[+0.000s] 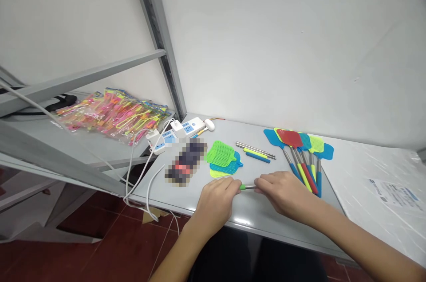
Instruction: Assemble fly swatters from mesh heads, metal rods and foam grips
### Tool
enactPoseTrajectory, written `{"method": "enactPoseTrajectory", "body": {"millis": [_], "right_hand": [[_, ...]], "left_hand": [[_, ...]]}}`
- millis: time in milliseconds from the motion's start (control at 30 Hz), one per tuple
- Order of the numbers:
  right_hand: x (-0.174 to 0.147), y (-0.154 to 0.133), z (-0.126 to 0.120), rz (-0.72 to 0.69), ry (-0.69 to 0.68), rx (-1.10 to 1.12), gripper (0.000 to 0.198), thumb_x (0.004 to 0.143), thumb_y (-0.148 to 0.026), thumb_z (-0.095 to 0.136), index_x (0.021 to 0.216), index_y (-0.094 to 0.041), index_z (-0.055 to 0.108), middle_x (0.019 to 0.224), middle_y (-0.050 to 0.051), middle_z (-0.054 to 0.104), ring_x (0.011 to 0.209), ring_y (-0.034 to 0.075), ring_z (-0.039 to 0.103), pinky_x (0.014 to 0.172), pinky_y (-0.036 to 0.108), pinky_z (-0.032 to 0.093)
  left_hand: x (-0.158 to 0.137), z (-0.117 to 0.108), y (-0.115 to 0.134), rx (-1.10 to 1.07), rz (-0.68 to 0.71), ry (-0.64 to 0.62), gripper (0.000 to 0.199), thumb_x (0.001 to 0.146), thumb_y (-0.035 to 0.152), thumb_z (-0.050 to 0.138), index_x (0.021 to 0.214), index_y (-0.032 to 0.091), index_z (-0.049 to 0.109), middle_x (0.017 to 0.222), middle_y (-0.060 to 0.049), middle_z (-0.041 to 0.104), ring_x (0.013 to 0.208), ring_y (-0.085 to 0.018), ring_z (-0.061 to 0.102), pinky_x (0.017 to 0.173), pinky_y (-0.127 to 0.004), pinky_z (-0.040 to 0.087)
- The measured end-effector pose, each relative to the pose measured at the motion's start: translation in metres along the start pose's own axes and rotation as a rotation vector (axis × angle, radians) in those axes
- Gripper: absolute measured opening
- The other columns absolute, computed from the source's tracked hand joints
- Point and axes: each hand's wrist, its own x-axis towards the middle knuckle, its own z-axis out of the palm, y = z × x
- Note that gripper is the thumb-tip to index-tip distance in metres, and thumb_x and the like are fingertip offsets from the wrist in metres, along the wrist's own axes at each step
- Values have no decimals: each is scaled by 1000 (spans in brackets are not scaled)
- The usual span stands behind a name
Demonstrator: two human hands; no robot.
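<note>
Close to the table's front edge, my left hand (216, 197) is closed around the green end of a fly swatter handle (248, 186). My right hand (281, 189) pinches the metal rod at its other end. Only a short stretch of green grip and rod shows between the fingers. Just beyond lie loose swatter heads: a green one (221, 153) over a blue one (238, 164) and a yellow one (219, 174). To their right are thin metal rods (253, 148), a yellow grip (254, 152) and a blue grip (258, 157). Several assembled fly swatters (299, 158) lie fanned out at the right.
A white power strip (191, 127) with plugged-in chargers and white cables (128, 175) lies at the back left. Near it are a white earbud-like case (209, 125) and a pixelated dark object (186, 162). Colourful bagged items (116, 113) fill a shelf behind the metal post (166, 60).
</note>
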Motion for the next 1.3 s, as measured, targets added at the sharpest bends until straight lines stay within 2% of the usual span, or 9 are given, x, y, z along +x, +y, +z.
{"method": "enactPoseTrajectory", "body": {"millis": [200,333,500,600,700,800,933,1167,1300], "right_hand": [[13,6,7,-5,16,102,23,99,-24,38,84,-19,55,69,-1,59,57,13,49,55,29,26],[27,4,18,-33,-44,161,26,100,-27,38,85,-19,57,71,0,61,60,14,52,58,29,29],[65,5,16,-130,-57,352,26,97,-41,45,103,-22,62,89,3,66,83,17,59,76,31,39],[95,20,17,40,-50,466,34,99,-43,39,115,-22,59,106,7,65,98,17,58,83,28,42],[124,37,35,301,-82,307,44,96,-49,40,117,-15,57,108,14,63,102,23,57,85,34,42],[146,44,62,364,-105,247,59,84,-61,56,114,-9,57,107,21,61,102,33,57,84,42,41],[165,44,82,412,-128,281,66,70,-64,69,109,-11,57,104,20,63,97,33,59,82,42,40],[159,47,43,500,-14,492,34,84,-49,55,92,-17,60,81,7,67,71,21,60,62,30,41],[111,44,13,649,326,847,41,91,-49,42,108,-17,61,95,6,69,78,20,64,66,31,48]], "left_hand": [[9,-8,-2,33,-31,-22,19,96,13,36,91,21,53,77,0,60,73,-18,56,62,-31,33],[5,-20,-6,20,-93,-142,18,96,15,37,86,22,50,77,0,61,70,-19,57,58,-30,30],[-17,-31,-14,-216,-315,-199,19,101,27,30,102,26,50,86,0,64,76,-20,60,60,-28,32],[-33,-34,-20,-457,-513,-122,21,102,34,27,102,26,47,82,1,60,71,-17,56,62,-27,35],[-43,-31,-24,-628,-641,-41,25,100,42,30,95,24,47,72,3,50,65,-15,47,59,-25,34],[-45,-21,-26,-801,-732,20,28,98,46,34,94,23,48,65,5,41,57,-13,40,53,-23,31],[-43,-1,-24,-1116,-834,78,31,96,51,36,99,23,47,66,7,39,43,-7,29,41,-19,27],[-36,9,-16,-1388,-872,157,35,89,57,46,100,23,45,67,9,38,36,-3,25,33,-16,28],[-25,14,-9,-1447,-835,111,36,89,57,47,99,23,46,66,9,38,37,-3,24,32,-16,28]]}}
